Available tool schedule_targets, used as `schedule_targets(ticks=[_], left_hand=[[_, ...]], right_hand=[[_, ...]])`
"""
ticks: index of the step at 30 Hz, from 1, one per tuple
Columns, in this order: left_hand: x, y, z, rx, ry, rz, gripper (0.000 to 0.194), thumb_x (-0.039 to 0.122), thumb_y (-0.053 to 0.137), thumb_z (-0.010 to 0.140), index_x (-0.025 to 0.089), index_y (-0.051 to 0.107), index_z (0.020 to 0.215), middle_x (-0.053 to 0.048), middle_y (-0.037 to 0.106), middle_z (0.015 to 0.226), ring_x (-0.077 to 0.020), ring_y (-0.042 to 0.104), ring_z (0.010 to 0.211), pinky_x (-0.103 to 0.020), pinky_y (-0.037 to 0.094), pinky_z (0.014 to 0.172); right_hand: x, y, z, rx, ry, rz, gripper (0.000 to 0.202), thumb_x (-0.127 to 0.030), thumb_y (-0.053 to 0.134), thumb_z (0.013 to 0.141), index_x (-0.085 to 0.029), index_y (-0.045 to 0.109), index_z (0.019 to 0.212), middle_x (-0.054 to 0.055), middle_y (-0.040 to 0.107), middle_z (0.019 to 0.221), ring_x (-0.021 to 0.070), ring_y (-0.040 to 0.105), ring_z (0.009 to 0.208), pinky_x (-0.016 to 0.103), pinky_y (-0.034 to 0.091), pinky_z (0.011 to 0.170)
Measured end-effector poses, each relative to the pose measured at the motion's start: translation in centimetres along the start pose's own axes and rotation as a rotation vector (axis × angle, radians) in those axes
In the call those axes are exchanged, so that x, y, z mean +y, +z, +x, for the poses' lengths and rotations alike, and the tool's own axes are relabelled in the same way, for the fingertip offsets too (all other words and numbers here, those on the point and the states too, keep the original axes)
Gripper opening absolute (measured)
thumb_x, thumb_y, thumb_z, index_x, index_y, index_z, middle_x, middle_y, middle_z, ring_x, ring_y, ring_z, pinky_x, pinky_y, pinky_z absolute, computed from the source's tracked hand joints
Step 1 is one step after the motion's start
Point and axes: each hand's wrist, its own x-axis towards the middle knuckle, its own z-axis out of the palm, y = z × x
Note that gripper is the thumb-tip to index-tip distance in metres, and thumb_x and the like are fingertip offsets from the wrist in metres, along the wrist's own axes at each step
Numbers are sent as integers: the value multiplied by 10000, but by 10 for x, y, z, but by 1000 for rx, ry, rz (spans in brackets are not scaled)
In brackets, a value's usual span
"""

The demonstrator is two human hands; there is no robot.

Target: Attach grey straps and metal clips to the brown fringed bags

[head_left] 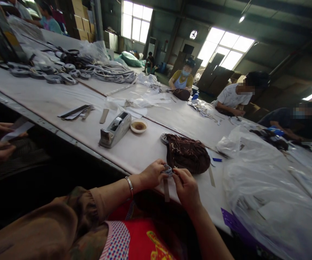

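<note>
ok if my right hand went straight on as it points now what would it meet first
Past the small grey bundle, the right hand would probably meet the fingers of the left hand first, though depth is unclear.

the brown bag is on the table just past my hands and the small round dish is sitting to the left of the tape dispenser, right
Not quite: the small round dish sits to the right of the tape dispenser, as the head view shows.
</note>
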Motion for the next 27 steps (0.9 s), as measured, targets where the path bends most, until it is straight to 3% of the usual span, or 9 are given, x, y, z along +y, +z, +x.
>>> schedule_targets(ticks=[2, 7, 14, 16, 18, 20, 24, 27], left_hand=[[1, 1, 1, -3, 48, 17, 148, 155, 606, 845, 134, 692, 963, -113, 616, 1088, -212, 577, 1052, -319, 458, 1013], [-1, 1, -1, -8, 58, 24, 152, 122, 599, 821, 158, 704, 925, -104, 625, 1102, -217, 567, 1093, -337, 441, 1051], [-6, -1, -2, 18, 14, -14, 141, 162, 612, 812, 156, 717, 906, -95, 637, 1026, -204, 580, 1010, -316, 463, 987], [-7, -3, 1, 30, -34, -43, 105, 209, 626, 816, 155, 716, 821, -87, 643, 973, -196, 586, 950, -296, 475, 923], [-9, -6, 5, 42, -109, -56, 141, 251, 653, 797, 157, 688, 697, -63, 640, 877, -180, 576, 856, -280, 472, 841], [-10, -11, 10, 24, -189, -59, 202, 284, 671, 770, 154, 650, 617, -28, 613, 752, -152, 541, 745, -255, 446, 728], [-8, -16, 16, -71, -441, -201, 339, 447, 682, 734, 135, 618, 617, 35, 468, 527, -93, 392, 523, -231, 282, 499], [-2, -17, 17, -115, -572, -414, 437, 555, 702, 667, 128, 610, 643, 44, 444, 498, -82, 353, 480, -236, 245, 470]], right_hand=[[-3, -2, 19, -79, -85, -69, 240, -240, 516, 933, -194, 671, 1110, 97, 631, 1075, 202, 607, 968, 319, 469, 884], [-1, 5, 45, -281, -151, -160, 213, -183, 518, 907, -197, 684, 774, 39, 614, 810, 151, 582, 757, 266, 439, 732], [10, 7, 45, -195, -127, 66, 164, -233, 532, 922, -199, 684, 868, 48, 652, 857, 172, 612, 793, 293, 474, 761], [11, 0, 37, -141, -158, 23, 184, -237, 542, 918, -196, 664, 1049, 84, 657, 1036, 193, 620, 900, 325, 491, 839], [11, -8, 22, -91, -209, -57, 348, -257, 585, 896, -192, 589, 1237, 126, 603, 1215, 231, 597, 1051, 377, 484, 935], [12, -14, 0, -123, -278, -172, 497, -295, 656, 851, -198, 537, 1324, 146, 561, 1296, 278, 549, 1164, 438, 459, 996], [12, -9, -38, -274, -348, -373, 581, -254, 700, 804, -221, 531, 1360, 144, 556, 1310, 311, 543, 1151, 471, 468, 958], [8, 3, -42, -229, -376, -387, 438, -219, 611, 873, -199, 573, 1309, 141, 603, 1193, 277, 569, 1052, 429, 482, 901]])
